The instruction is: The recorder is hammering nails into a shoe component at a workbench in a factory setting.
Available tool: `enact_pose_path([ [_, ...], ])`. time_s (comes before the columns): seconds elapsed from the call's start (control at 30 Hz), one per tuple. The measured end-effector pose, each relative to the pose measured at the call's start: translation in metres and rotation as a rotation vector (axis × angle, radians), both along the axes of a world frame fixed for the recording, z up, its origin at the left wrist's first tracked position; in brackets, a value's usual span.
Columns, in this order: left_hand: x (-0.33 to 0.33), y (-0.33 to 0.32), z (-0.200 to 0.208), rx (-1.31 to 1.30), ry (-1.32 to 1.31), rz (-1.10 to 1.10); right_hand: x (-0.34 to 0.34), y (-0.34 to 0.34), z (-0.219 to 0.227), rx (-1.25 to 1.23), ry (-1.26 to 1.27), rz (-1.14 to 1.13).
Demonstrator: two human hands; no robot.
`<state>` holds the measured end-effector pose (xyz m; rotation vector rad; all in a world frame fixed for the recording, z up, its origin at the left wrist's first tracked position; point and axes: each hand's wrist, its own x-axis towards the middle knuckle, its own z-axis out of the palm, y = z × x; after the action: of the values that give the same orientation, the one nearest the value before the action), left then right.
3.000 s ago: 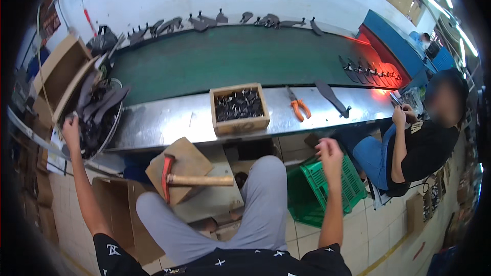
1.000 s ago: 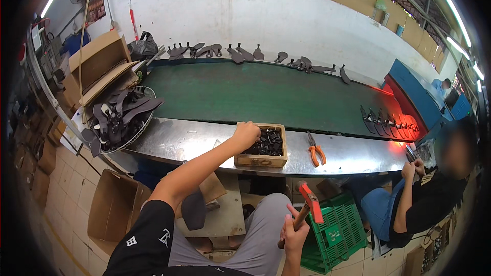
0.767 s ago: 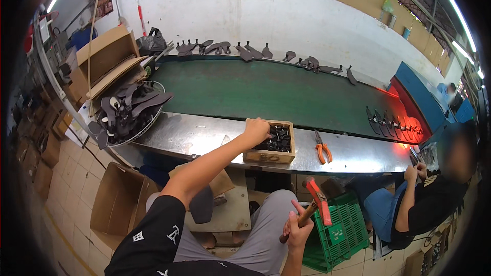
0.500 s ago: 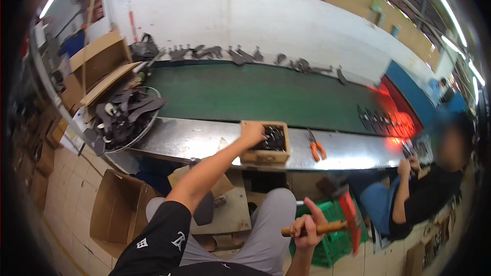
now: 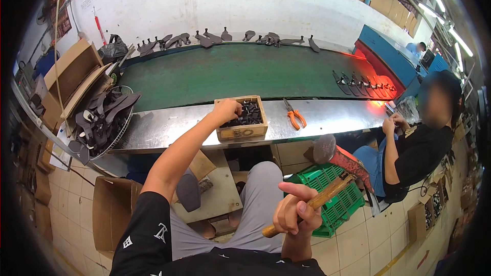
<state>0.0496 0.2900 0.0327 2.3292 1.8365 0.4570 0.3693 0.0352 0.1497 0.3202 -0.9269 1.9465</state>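
My left hand (image 5: pixel 226 111) reaches into a small wooden box (image 5: pixel 243 132) on the metal ledge, its fingers curled down among small black pieces (image 5: pixel 251 113). What lies between those fingertips is hidden. My right hand (image 5: pixel 296 213) grips a hammer (image 5: pixel 328 194) by its wooden handle, with the index finger stretched along it. The hammer's red and grey head is raised toward the upper right, above a green plastic crate. Below my left forearm, a dark grey sole-shaped piece (image 5: pixel 188 193) rests at a wooden work block (image 5: pixel 224 199) between my legs.
Orange-handled pliers (image 5: pixel 295 116) lie right of the box. Behind runs a green conveyor belt (image 5: pixel 220 74) with dark pieces under red light. A wire basket (image 5: pixel 121 135) of soles stands left. A co-worker (image 5: pixel 424 156) sits right, beyond the green crate (image 5: pixel 353 202). A cardboard box (image 5: pixel 110 214) stands lower left.
The view has shifted, so the bench sits farther left and higher. My right hand has raised the hammer, its head now turned to the upper left. My left hand remains in the wooden box.
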Motion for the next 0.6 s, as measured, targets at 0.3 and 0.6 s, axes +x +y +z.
enact_pose_path([
  [0.3,-0.005,-0.051,0.039,0.278,-0.287,0.151,-0.010,0.008,-0.010,0.002,-0.314,-0.300],
  [0.6,0.059,-0.272,0.126,-0.039,-1.642,0.064,-0.062,0.020,-0.006,0.033,-0.649,-0.495],
])
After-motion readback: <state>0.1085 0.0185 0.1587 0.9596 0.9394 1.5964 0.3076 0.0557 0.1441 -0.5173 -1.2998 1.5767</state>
